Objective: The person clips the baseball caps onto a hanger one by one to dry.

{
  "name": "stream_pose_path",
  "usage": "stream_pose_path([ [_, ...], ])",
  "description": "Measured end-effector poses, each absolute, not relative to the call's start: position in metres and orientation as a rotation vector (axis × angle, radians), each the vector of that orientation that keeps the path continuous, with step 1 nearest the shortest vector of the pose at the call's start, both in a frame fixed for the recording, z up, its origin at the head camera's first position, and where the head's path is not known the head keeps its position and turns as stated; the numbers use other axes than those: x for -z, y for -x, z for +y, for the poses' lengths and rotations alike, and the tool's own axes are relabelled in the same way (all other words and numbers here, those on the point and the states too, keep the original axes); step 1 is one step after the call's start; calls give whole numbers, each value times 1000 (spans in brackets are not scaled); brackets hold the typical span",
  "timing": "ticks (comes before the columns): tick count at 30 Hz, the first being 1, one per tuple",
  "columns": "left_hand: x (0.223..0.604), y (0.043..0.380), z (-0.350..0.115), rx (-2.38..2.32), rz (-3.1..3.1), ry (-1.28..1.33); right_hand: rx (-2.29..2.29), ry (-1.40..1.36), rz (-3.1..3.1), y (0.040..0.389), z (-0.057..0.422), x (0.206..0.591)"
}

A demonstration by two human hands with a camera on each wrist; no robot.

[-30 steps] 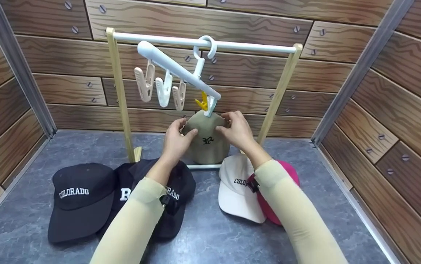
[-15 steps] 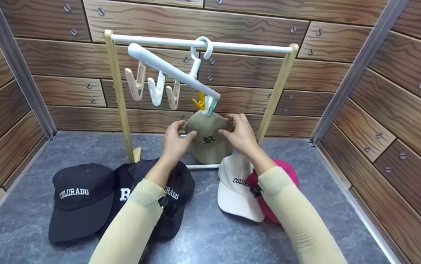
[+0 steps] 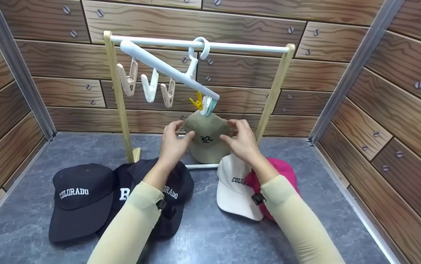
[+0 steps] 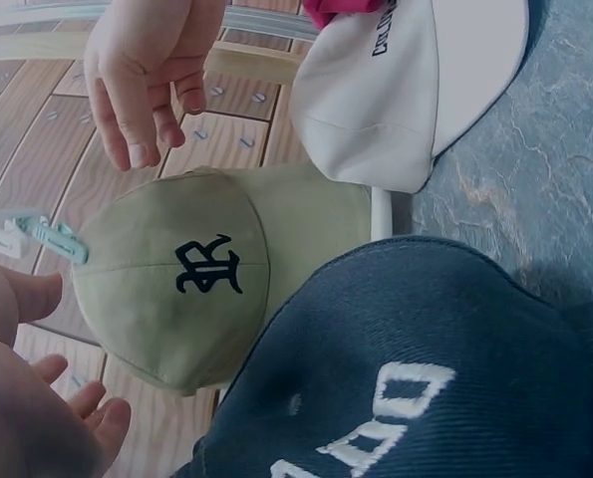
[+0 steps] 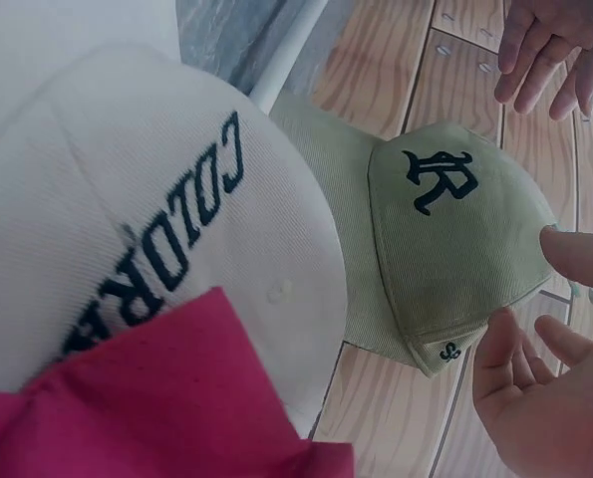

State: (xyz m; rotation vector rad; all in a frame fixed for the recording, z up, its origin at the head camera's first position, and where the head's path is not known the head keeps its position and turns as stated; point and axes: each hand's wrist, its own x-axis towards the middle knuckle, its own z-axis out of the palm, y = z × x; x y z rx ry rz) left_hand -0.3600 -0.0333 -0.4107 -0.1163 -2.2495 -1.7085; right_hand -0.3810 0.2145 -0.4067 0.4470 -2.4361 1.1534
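I've got left hand [image 3: 172, 146] and right hand [image 3: 244, 143] loosely open, gripping nothing, either side of the green cap [image 3: 207, 148] — hanging by the teal clip [image 3: 210, 105], its weight probably tipping the hanger [image 3: 166, 69].

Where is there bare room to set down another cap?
Front middle, between the rightmost navy cloth cap and the white cloth cap; right side, between the pink cloth cap and the wood-patterned wall. Crowded: left front, by navy caps; rear centre, where left hand and right hand flank the olive cloth cap.
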Motion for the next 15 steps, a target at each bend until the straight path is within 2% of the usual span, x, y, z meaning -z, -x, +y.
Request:
stream_pose_path([
  [15,414,345,-23,1631,-2200,189,-1157,-440,-2389,359,233,419],
])
